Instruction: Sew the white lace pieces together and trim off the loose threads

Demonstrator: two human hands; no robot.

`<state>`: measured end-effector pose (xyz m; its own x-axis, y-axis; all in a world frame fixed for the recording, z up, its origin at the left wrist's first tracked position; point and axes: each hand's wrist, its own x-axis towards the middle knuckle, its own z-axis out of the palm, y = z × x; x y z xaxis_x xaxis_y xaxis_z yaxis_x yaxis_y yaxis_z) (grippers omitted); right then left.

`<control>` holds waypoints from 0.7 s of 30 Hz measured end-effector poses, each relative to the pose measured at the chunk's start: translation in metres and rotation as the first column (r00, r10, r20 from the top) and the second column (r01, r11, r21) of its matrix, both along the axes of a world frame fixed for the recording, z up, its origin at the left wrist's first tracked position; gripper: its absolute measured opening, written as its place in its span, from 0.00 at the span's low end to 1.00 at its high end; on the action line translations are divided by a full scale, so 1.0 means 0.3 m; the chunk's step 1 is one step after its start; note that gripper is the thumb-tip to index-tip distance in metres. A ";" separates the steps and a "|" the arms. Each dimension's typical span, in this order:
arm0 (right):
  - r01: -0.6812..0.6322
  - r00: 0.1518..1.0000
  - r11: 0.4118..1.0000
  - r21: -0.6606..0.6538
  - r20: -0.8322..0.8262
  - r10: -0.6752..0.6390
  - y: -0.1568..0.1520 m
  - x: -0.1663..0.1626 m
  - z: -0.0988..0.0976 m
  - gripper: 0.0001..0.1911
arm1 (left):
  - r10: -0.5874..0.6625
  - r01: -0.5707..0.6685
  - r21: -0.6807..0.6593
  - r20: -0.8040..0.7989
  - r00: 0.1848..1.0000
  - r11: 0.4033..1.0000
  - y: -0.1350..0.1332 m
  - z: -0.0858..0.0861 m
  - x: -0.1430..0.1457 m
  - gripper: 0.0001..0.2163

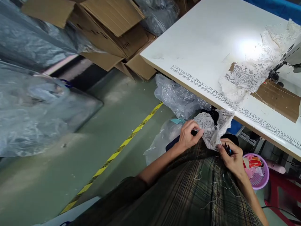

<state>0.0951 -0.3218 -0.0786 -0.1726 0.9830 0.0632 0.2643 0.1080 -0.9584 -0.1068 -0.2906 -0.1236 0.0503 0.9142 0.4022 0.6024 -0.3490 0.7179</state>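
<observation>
White lace fabric hangs over my lap just below the table's front edge. My left hand is closed at its left side, fingers pinched on the lace, with something black showing between thumb and fingers. With thumb and forefinger, my right hand pinches the lower right edge of the same lace. Tucked in that hand is a small dark tool with pointed tips and a bit of blue, which looks like thread snips. More white lace lies on the table, reaching under the sewing machine.
The white sewing table has a printed ruler along its front edge. Brown cardboard lies near the needle. A purple basket of scraps stands at right, beside a red stool. Cardboard boxes and plastic-wrapped bundles are at left.
</observation>
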 end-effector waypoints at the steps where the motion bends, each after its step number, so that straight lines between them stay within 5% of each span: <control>1: -0.021 0.999 1.000 0.006 -0.029 0.021 -0.006 -0.001 0.011 0.10 | -0.028 0.029 -0.016 0.030 0.999 0.999 0.019 0.016 -0.003 0.16; 4: -0.078 0.996 0.997 0.014 -0.036 0.079 -0.013 -0.010 0.042 0.09 | -0.321 0.346 -0.126 0.182 0.929 0.930 0.083 0.068 0.025 0.25; 7: -0.097 0.995 0.995 0.037 -0.020 0.098 -0.015 -0.013 0.074 0.09 | -0.551 0.697 -0.273 0.453 0.701 0.663 0.129 0.107 0.079 0.37; 9: -0.091 0.996 0.996 0.024 0.009 0.091 -0.018 -0.006 0.093 0.09 | -0.536 0.819 -0.358 0.626 0.567 0.449 0.136 0.120 0.101 0.39; 11: -0.090 0.995 0.996 -0.011 0.050 0.090 -0.020 0.005 0.106 0.10 | -0.420 0.844 -0.438 0.733 0.535 0.311 0.127 0.126 0.103 0.36; 12: -0.094 0.993 0.995 -0.033 0.070 0.096 -0.019 0.010 0.109 0.11 | -0.346 0.830 -0.471 0.757 0.555 0.300 0.120 0.128 0.098 0.33; 16: -0.082 0.989 0.990 -0.115 0.112 0.095 0.005 0.024 0.097 0.11 | -0.090 0.718 -0.532 0.772 0.629 0.449 0.095 0.142 0.060 0.25; 21: -0.005 0.999 0.982 -0.188 0.040 0.013 0.054 0.027 0.061 0.23 | -0.128 0.689 -0.566 0.723 0.678 0.453 0.108 0.179 0.016 0.24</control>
